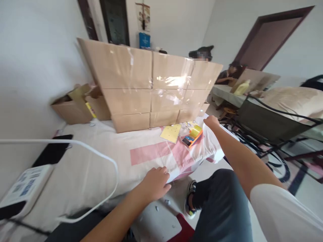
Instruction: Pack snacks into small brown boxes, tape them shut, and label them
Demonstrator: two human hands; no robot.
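Observation:
My left hand (155,183) rests palm down at the near edge of the cloth-covered table (101,164), its fingers loosely bent, thumb apart, holding nothing. My right hand (212,121) reaches to the table's right end with its fingers curled; whatever they may hold is hidden. Left of it lies an orange tape dispenser (197,138) carrying a roll of yellowish tape (195,131), with a small blue item (187,139) at its lower end. A yellow sheet with small marks (171,133) lies beside that. Behind them stands a large taped cardboard panel (131,70).
Open cardboard boxes (69,111) and a yellow strip-like object (91,110) sit at the back left. A white cable (101,155) loops across the left foreground, near a white box (27,185). Other people work behind, and a folding chair (267,121) stands right.

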